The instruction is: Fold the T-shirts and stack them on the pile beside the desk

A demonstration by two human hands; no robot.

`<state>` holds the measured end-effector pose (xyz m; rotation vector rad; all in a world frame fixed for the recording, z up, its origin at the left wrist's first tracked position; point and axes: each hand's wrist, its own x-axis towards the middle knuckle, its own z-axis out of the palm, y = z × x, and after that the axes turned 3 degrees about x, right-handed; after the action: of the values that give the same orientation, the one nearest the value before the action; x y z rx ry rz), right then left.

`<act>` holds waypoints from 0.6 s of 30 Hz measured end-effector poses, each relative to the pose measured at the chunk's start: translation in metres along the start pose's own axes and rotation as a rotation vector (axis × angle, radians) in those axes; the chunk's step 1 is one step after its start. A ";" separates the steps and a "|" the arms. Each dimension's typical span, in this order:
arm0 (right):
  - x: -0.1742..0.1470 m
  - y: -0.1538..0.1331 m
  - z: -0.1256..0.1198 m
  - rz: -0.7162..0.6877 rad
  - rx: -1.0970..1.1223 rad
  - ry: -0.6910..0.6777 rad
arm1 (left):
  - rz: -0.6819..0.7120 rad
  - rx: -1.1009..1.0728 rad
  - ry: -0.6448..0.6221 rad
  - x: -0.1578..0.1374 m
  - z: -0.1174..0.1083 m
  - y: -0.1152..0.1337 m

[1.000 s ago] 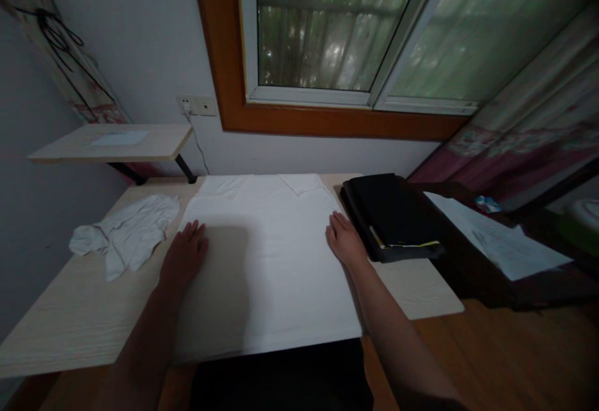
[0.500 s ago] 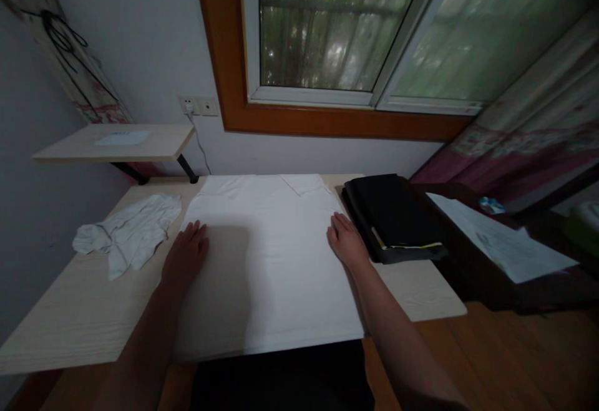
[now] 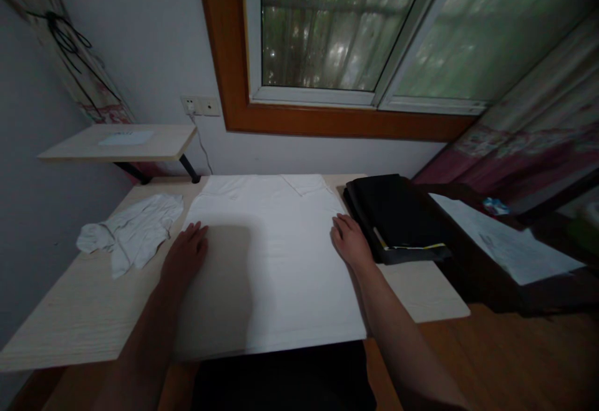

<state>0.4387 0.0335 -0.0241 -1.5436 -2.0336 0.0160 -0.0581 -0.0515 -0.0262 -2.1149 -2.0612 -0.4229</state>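
Note:
A white shirt-like garment (image 3: 290, 261) lies spread flat on the pale wooden desk (image 3: 70, 311), its lower edge along the desk's front. My left hand (image 3: 186, 252) rests flat on the garment's left side, fingers stretched toward the wall. On the opposite side edge lies my right hand (image 3: 350, 241), palm down with its fingers extended, close to a stack of black folders or folded dark items (image 3: 397, 217). Neither hand grips anything. A shadow falls over the left half of the garment.
A crumpled white cloth (image 3: 135, 230) lies at the desk's left. Behind it stands a small raised shelf (image 3: 159, 140) with a paper (image 3: 126, 138) on top. At the right, a dark surface holds a white sheet (image 3: 505, 239). The wall and window (image 3: 322, 37) close off the back.
My right hand has shifted very slightly outward along the garment's right edge. My left hand stays in place; the whole view has drifted a little.

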 end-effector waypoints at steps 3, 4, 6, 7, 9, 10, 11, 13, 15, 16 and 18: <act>0.000 0.002 0.000 -0.004 -0.008 0.027 | -0.005 0.010 0.020 -0.002 -0.002 -0.003; 0.000 0.003 0.000 -0.004 -0.009 0.037 | -0.011 0.012 0.028 -0.002 -0.003 -0.005; 0.000 0.003 -0.001 -0.002 -0.011 0.055 | -0.025 0.011 0.051 -0.004 -0.006 -0.008; 0.001 0.002 -0.001 -0.001 -0.014 0.061 | -0.029 0.009 0.062 -0.004 -0.007 -0.010; 0.001 0.000 -0.003 -0.001 -0.030 0.064 | -0.036 0.008 0.085 -0.004 -0.011 -0.011; 0.001 -0.002 -0.005 0.001 -0.044 0.061 | -0.037 0.010 0.095 -0.004 -0.013 -0.011; 0.001 -0.004 -0.006 0.007 -0.060 0.061 | -0.037 0.013 0.106 -0.004 -0.016 -0.010; 0.001 -0.008 -0.010 0.025 -0.091 0.062 | -0.039 0.024 0.136 -0.004 -0.020 -0.008; 0.000 -0.012 -0.014 0.037 -0.116 0.061 | -0.043 0.037 0.167 -0.005 -0.023 -0.005; 0.000 -0.013 -0.015 0.037 -0.126 0.058 | -0.043 0.041 0.178 -0.005 -0.023 -0.004; 0.000 -0.015 -0.016 0.033 -0.147 0.053 | -0.021 0.042 0.171 -0.005 -0.024 -0.002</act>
<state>0.4330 0.0239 -0.0056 -1.6485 -2.0059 -0.1637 -0.0626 -0.0637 -0.0053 -1.9608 -1.9802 -0.5381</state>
